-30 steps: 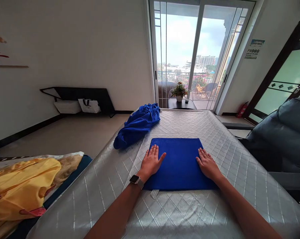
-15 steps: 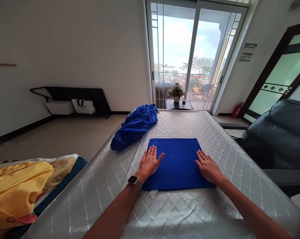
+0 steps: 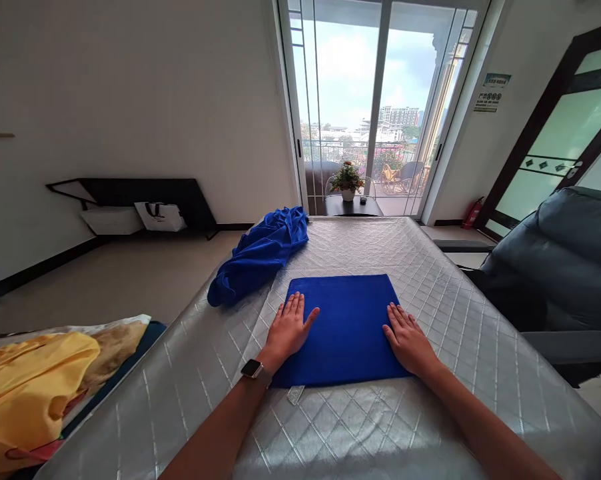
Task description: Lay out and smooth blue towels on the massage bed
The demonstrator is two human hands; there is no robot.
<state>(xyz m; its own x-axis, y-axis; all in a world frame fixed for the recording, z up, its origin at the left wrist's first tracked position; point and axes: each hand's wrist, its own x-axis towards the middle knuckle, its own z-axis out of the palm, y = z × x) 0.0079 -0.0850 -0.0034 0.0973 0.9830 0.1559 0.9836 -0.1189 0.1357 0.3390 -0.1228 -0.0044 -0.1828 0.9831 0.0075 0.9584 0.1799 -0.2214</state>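
Observation:
A flat, neatly folded blue cloth (image 3: 348,333) lies on the silver quilted mattress (image 3: 340,427). On its left edge rests my left hand (image 3: 288,330), palm down with the thumb spread toward the middle. My right hand (image 3: 409,339) lies flat over the right edge, fingers stretched out. Neither hand grips anything. A small white tag (image 3: 295,395) sticks out from under the cloth's near edge. Farther off to the left, a crumpled blue cloth (image 3: 260,253) is heaped along the mattress edge. A watch (image 3: 252,368) sits on my left wrist.
Yellow fabric (image 3: 35,380) lies in a pile at the lower left. A dark leather armchair (image 3: 570,267) stands close by on the right. Beyond the mattress are a potted plant (image 3: 348,181) and sliding glass doors. A black rack (image 3: 155,193) stands against the left wall.
The camera view has shifted slightly, so the scene sits a little farther left. Both hands remain flat on the folded blue cloth, with no clear movement over it.

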